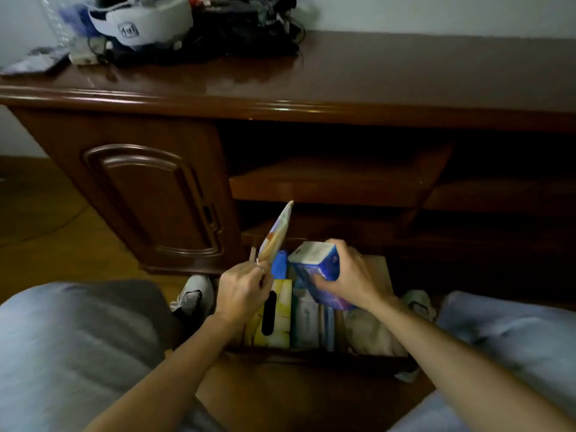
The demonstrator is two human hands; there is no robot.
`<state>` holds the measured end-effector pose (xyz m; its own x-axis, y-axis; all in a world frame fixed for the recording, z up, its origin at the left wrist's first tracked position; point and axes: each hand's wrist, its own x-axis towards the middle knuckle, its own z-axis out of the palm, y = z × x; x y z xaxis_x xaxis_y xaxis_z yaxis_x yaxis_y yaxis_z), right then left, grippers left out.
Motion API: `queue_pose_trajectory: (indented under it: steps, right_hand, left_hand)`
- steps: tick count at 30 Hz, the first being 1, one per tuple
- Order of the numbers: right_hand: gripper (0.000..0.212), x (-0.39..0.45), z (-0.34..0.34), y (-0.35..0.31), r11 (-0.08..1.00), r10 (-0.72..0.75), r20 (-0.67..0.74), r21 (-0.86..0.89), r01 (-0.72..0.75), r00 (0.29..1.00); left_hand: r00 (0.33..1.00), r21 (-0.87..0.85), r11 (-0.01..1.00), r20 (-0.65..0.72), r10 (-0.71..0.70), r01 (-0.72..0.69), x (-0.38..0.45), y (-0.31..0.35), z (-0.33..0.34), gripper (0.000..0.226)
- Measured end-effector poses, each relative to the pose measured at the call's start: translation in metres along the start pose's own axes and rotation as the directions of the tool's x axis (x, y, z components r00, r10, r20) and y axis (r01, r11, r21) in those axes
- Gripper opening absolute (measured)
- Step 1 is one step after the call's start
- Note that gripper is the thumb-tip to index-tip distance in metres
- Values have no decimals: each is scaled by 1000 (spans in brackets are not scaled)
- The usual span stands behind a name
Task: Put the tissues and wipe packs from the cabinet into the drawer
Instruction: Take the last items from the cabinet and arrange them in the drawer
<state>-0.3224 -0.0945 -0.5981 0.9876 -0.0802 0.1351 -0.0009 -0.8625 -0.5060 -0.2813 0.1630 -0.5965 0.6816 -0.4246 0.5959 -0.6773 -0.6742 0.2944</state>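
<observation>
The open drawer (314, 358) lies below the cabinet shelves, between my knees. My left hand (241, 289) pinches a flat orange and white wipe pack (276, 236) that stands on edge above the drawer's left side. My right hand (350, 275) grips a blue and white tissue pack (314, 265) tilted over the drawer's middle. Inside the drawer lie a yellow tissue box (279, 316) with a dark slot, a pale blue pack (313, 325), a small blue item (279, 265) and whitish packs (371, 332) on the right.
The dark wooden cabinet has a closed door (152, 198) on the left and open shelves (327, 182) in the middle. On its top sit a white headset (140, 20), cables and dark gear. A white shoe (193, 294) lies left of the drawer.
</observation>
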Motion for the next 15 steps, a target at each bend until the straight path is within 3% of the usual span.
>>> queue_pose_trajectory:
  steps: [3,6,9,11,13,15]
  right_hand:
    - [77,-2,28,24,979,196,80,49,-200,977]
    - [70,-2,50,35,911,382,176,92,-402,907]
    - [85,-2,71,43,730,528,329,295,-616,783]
    - [86,-9,84,50,575,531,507,373,-728,679]
    - [74,-20,97,54,490,475,641,377,-786,603]
    - [62,-27,106,51,466,438,694,368,-805,571]
  left_hand:
    - [989,22,1000,148,-19,16,-18,-7,20,21]
    - [956,60,994,273,-108,95,-30,-13,33,31]
    - [918,87,973,321,-231,214,-50,-19,45,31]
    - [884,83,940,322,-339,330,-59,-23,50,15]
    - [817,64,883,353,-456,465,-62,-27,55,45]
    - [750,42,806,341,-567,591,-65,-33,57,76]
